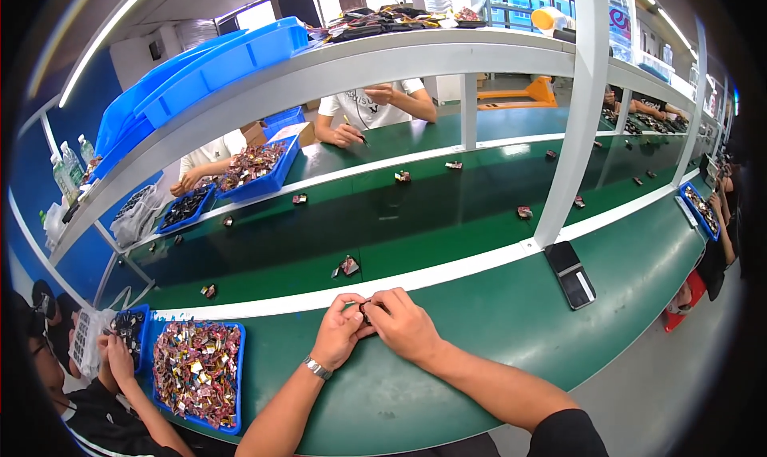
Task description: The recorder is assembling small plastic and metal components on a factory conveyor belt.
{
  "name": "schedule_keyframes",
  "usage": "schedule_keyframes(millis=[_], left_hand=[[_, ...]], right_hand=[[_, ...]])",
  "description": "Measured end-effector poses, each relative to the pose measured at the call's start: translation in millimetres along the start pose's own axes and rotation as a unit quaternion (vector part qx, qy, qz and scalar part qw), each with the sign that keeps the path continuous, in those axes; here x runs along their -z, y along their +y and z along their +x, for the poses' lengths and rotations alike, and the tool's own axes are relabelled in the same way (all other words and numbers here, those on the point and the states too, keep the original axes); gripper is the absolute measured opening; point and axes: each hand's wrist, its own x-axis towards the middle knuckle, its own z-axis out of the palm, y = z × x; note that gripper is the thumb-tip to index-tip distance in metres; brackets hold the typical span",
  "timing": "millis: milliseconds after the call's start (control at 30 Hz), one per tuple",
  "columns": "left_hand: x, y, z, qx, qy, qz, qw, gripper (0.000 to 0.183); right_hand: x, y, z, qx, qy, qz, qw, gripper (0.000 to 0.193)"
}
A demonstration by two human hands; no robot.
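Note:
My left hand point(337, 335) and my right hand point(406, 326) meet over the green worktop point(495, 313), just in front of the belt's white edge. Pinched between their fingertips is a small dark part point(365, 313), mostly covered, so its kind does not show. A metal-banded watch point(318, 367) circles my left wrist. To the left of my forearms stands a blue tray point(241, 369), heaped with small reddish-brown wired parts point(196, 369). Beyond my hands, a similar small wired part point(347, 266) lies on the dark green conveyor belt point(447, 241).
A black phone-like device point(570, 275) lies to the right, beside a white upright post point(559, 177). Overhead runs a white shelf point(383, 60) with blue bins point(216, 65). Co-workers' hands point(120, 357) are busy at the left, across the belt and at far right.

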Motion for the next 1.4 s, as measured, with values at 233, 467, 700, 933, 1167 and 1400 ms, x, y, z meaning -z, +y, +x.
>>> schedule_keyframes(millis=[233,467,700,933,1167,1400], left_hand=[[0.9,-0.7,0.8,0.000,0.023,-0.014,1.000,0.021],[-4.4,-5.3,3.1,-0.043,0.104,0.020,0.993,0.015],[-9.2,-12.7,1.6,-0.081,0.102,0.130,0.983,0.013],[-8.3,-16.5,3.5,-0.107,0.078,0.226,0.965,0.015],[-12.0,-9.3,1.1,-0.107,0.110,0.181,0.971,0.030],[-4.5,-7.3,4.1,-0.103,0.125,0.166,0.973,0.029]], right_hand=[[-2.5,2.6,2.9,0.026,0.025,-0.012,0.999,0.020],[-10.3,3.8,-5.2,-0.093,0.016,0.156,0.983,0.020],[-4.8,-1.4,0.1,-0.254,-0.021,0.213,0.943,0.018],[-4.4,0.1,-0.7,-0.317,-0.054,0.249,0.914,0.018],[-12.8,27.6,8.7,-0.373,-0.051,0.334,0.864,0.012],[-16.4,162.3,51.0,-0.505,0.005,0.105,0.857,0.018]])
